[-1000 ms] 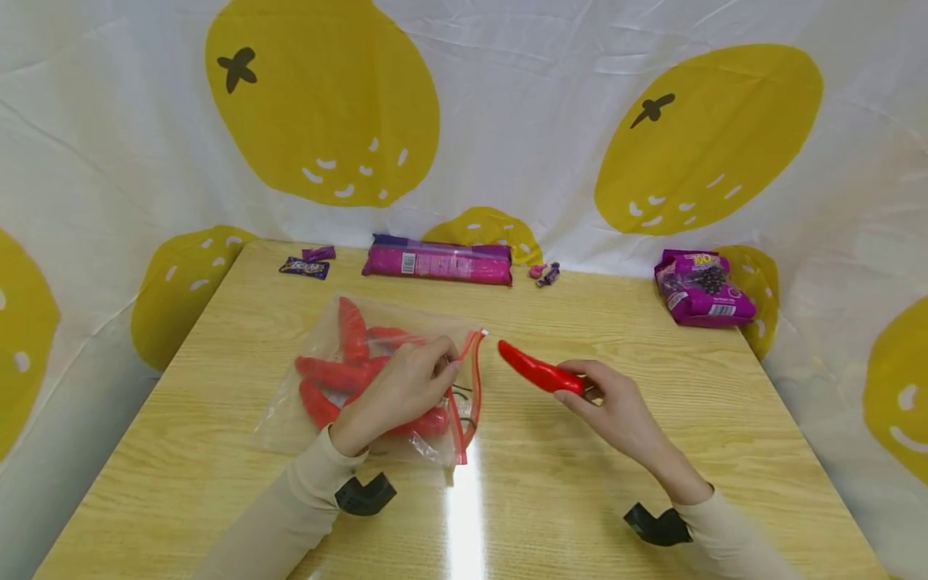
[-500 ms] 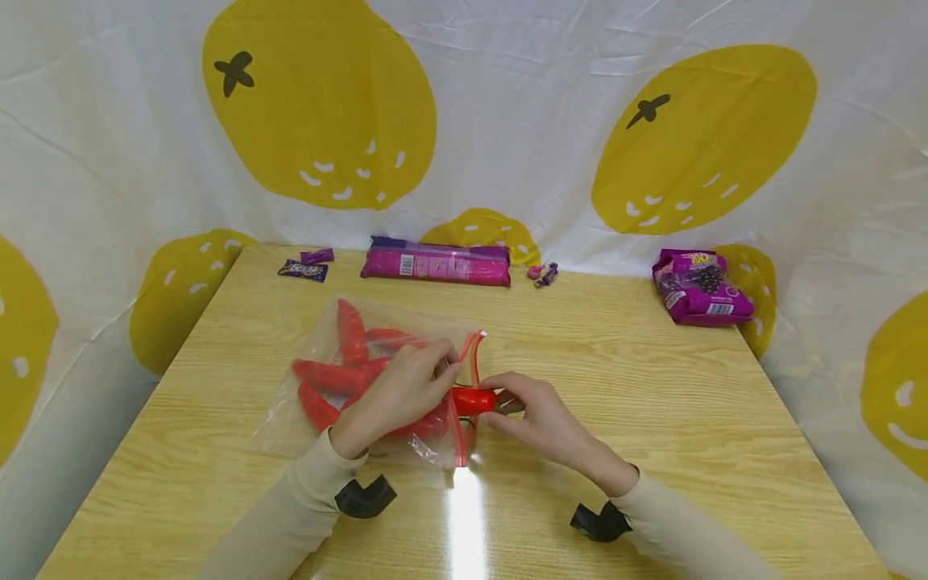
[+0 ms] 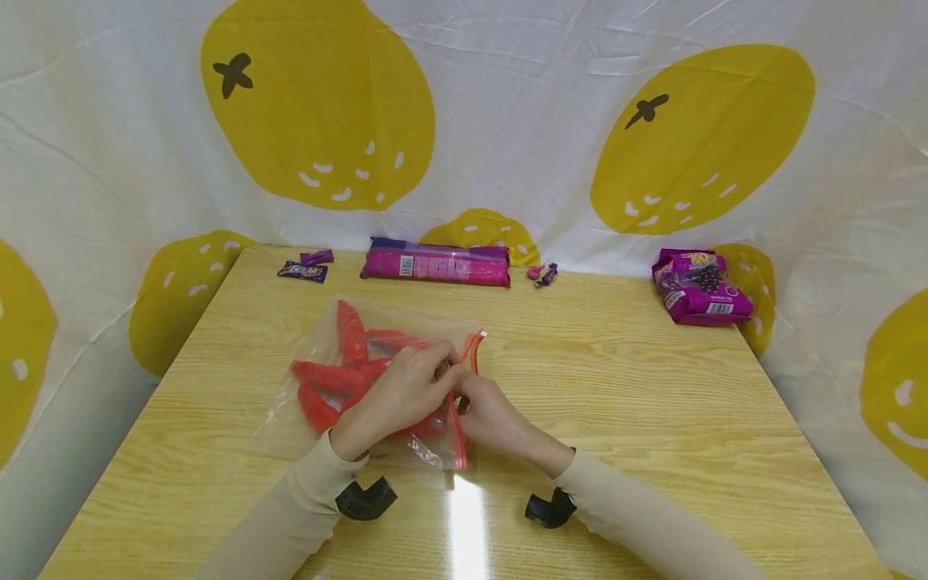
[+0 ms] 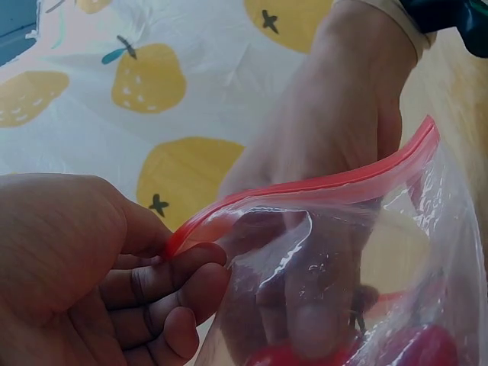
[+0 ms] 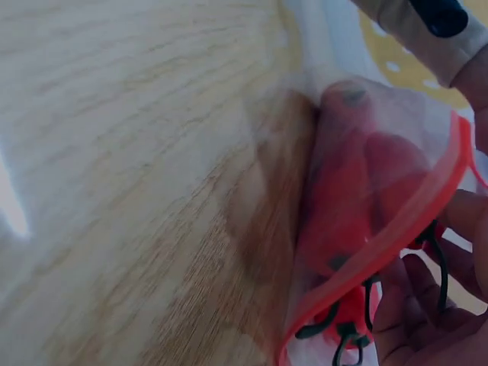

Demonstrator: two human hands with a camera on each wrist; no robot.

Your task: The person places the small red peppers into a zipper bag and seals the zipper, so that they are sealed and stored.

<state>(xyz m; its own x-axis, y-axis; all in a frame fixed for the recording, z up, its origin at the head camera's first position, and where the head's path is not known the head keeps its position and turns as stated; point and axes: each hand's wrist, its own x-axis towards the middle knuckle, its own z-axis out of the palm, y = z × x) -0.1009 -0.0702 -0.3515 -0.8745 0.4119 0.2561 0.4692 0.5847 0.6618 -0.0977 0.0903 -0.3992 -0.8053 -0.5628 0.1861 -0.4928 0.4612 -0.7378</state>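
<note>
A clear zip bag [image 3: 279,423] with a red rim [image 4: 328,181] lies on the table, holding several red chili peppers [image 3: 329,376] with dark green stems. My left hand [image 3: 406,387] pinches the bag's rim at its mouth, thumb against fingers. Reaching through that mouth, my right hand [image 3: 496,419] has its fingers inside the bag. In the right wrist view those fingers hold a red chili pepper [image 5: 418,242] near its stem; most of this pepper is hidden by the hand and the plastic.
At the back of the wooden table [image 3: 652,451] lie a long purple package [image 3: 438,262], small wrapped candies [image 3: 547,275] and more purple wrappers [image 3: 303,271]. A purple bag [image 3: 703,288] stands at the back right. A fruit-patterned cloth [image 3: 515,121] hangs behind.
My right hand has moved left with the red chili pepper, from the bare table beside the bag into its mouth. The left hand has stayed on the rim.
</note>
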